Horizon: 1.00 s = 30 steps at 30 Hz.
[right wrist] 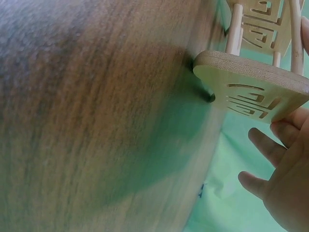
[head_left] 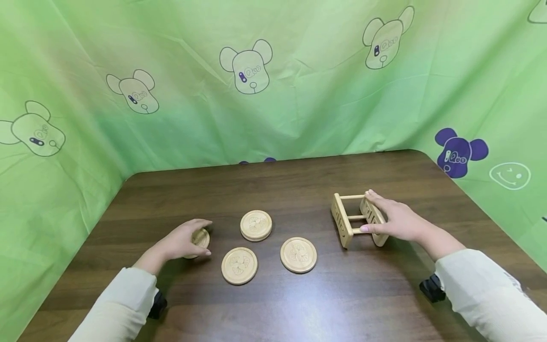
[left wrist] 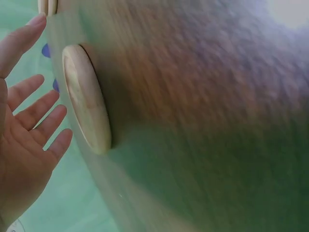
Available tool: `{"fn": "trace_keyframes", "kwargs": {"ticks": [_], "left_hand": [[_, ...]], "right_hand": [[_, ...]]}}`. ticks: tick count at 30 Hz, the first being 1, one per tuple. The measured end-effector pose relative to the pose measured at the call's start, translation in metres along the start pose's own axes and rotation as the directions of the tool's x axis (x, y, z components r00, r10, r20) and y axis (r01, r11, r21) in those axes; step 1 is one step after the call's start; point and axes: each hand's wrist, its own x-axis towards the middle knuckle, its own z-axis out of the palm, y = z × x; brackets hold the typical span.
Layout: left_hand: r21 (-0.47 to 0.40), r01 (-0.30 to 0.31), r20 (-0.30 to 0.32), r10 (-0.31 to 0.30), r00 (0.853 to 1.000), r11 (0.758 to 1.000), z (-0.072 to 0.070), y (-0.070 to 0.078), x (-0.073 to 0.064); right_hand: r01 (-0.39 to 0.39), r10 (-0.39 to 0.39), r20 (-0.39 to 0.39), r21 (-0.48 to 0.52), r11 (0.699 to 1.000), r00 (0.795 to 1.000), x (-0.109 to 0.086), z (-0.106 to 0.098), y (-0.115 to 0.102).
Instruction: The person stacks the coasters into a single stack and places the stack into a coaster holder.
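Over a round wooden coaster [head_left: 201,238] on the left of the table, my left hand [head_left: 181,240] hovers with thumb and fingers spread apart. In the left wrist view that coaster [left wrist: 87,99] lies flat, apart from the fingers. To the right stands a wooden coaster holder [head_left: 342,221] with two cut-out side panels joined by round rods. My right hand [head_left: 401,221] grips its right panel, thumb at the near end and fingers at the far end. The right wrist view shows fingertips against the holder's panel [right wrist: 251,99].
Between the hands lie more wooden coasters with carved leaf patterns: one at the near left [head_left: 240,266], one at the right [head_left: 298,255], and a small stack [head_left: 256,225] farther back. The dark wooden table [head_left: 273,190] ends at a green printed curtain [head_left: 299,109].
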Motion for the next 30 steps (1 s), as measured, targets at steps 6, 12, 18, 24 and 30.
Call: {"fn": "trace_keyframes", "kwargs": {"ticks": [6, 12, 18, 24, 30], "left_hand": [[-0.01, 0.03, -0.013, -0.03, 0.999, 1.0, -0.002, -0.009, -0.009], [0.048, 0.068, -0.028, -0.067, 0.997, 0.997, -0.003, -0.014, -0.013], [0.032, 0.077, -0.03, -0.076, 0.997, 0.997, -0.001, -0.017, -0.015], [0.011, 0.027, -0.026, -0.027, 0.999, 1.0, 0.001, -0.02, -0.013], [0.005, 0.042, -0.008, -0.042, 0.999, 0.999, 0.002, -0.022, -0.013]], "right_hand": [[0.0, 0.0, 0.01, 0.008, 1.0, 1.0, 0.0, 0.001, 0.001], [-0.008, 0.008, 0.003, 0.011, 1.0, 1.0, 0.001, 0.002, 0.002], [0.009, -0.009, 0.001, -0.003, 1.0, 1.0, 0.002, 0.001, 0.003], [0.007, -0.007, 0.0, -0.003, 1.0, 1.0, 0.001, 0.001, 0.004], [0.009, -0.009, -0.006, -0.002, 1.0, 1.0, 0.0, 0.001, 0.003]]}}
